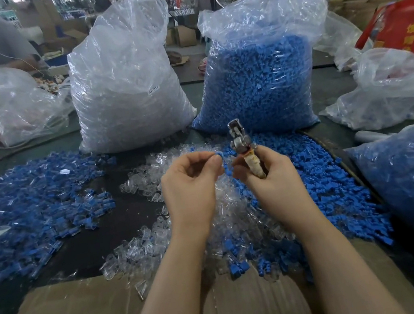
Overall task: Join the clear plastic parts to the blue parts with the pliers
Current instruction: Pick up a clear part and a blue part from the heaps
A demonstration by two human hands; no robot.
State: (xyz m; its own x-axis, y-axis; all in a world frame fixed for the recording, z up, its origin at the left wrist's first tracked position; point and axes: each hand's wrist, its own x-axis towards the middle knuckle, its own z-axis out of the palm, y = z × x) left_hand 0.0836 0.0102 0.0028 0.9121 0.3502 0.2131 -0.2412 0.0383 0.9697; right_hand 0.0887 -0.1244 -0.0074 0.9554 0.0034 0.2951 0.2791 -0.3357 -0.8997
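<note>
The joined pile (31, 201) lies at far left on the counter (126, 202). The left hand (191, 183) pinches a blue part (217, 154) at its fingertips; the right hand (265, 172) grips the pliers (242, 145) upright, jaws nearly closed. Best to seat the part squarely in a clear part (146, 177) before squeezing, lest it crack. Loose blue parts (326, 178) lie at right.

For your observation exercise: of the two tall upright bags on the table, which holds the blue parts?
The right-hand tall bag, packed with blue parts; the left-hand tall bag holds only clear ones.
</note>
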